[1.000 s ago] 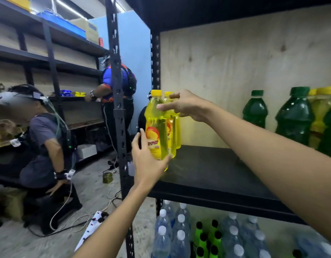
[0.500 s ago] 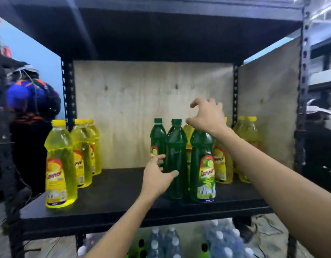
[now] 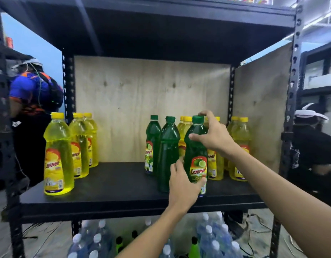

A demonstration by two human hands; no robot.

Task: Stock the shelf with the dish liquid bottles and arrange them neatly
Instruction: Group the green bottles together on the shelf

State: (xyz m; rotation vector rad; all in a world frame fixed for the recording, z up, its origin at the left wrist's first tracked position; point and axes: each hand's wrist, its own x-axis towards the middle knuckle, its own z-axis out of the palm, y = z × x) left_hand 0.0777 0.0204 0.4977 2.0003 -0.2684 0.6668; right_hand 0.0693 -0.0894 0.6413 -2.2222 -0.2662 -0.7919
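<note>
A green dish liquid bottle (image 3: 196, 146) with a lime label stands near the front of the black shelf (image 3: 123, 185). My right hand (image 3: 213, 135) wraps its shoulder and neck, and my left hand (image 3: 183, 181) clasps its base. Two more green bottles (image 3: 169, 146) stand just left of it and behind. Yellow bottles (image 3: 239, 146) line the back right. Three yellow bottles (image 3: 57, 155) stand in a row along the shelf's left side.
Plywood panels (image 3: 133, 108) close the shelf's back and right side. Water bottles (image 3: 94, 243) and green-capped bottles fill the level below. A person in blue (image 3: 31, 94) stands at the left, another person in black (image 3: 313, 146) at the right. Cables lie on the floor.
The view has swung right from the yellow bottles at the left. My left hand shifted from the middle green bottle to the front one's base; my right hand dropped from its cap onto its shoulder.
</note>
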